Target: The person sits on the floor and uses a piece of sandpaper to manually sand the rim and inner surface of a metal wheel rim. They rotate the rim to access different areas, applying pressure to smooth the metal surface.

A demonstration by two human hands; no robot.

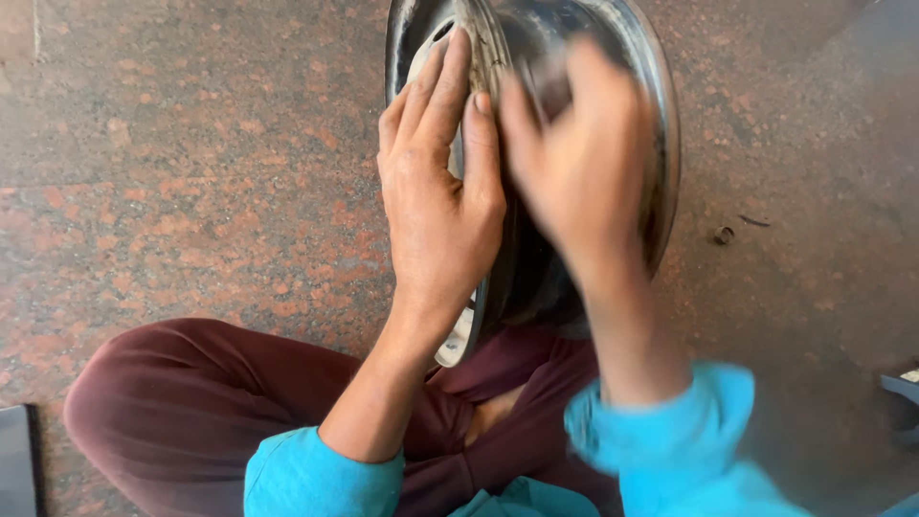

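Observation:
A dark steel wheel rim (643, 67) stands upright on the floor between my crossed legs. My left hand (436, 182) lies flat against the rim's left flange, fingers pointing up, steadying it. My right hand (574, 163) is blurred with motion inside the rim's well, fingers curled around a small dark object (550, 81) that I cannot identify. Both sleeves are turquoise and my trousers are maroon.
The floor is reddish speckled stone (191, 172). A small dark nut or cap (724, 235) lies on the floor right of the rim. A dark flat object (17, 460) sits at the bottom left edge, and another dark item (903, 383) at the right edge.

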